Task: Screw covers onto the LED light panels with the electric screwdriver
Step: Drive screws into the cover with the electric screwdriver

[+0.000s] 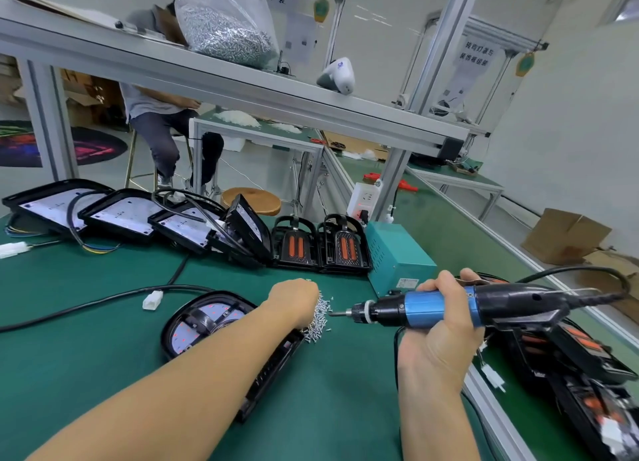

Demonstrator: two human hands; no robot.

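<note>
An LED light panel [204, 326] in a black housing lies on the green mat, partly under my left forearm. My left hand [294, 300] reaches into a small pile of silver screws [320, 317] just right of the panel; its fingers are hidden behind the hand. My right hand [439, 326] grips the blue and black electric screwdriver [449, 307], held level with its bit pointing left at the screw pile. The tool's cable runs off to the right.
A row of LED panels [117, 215] with wires leans along the back of the mat, beside two black covers with orange lenses [320, 246] and a teal power box [397, 256]. More assemblies [581, 364] lie at the right. A bag of screws [224, 28] rests on the shelf. A person sits behind.
</note>
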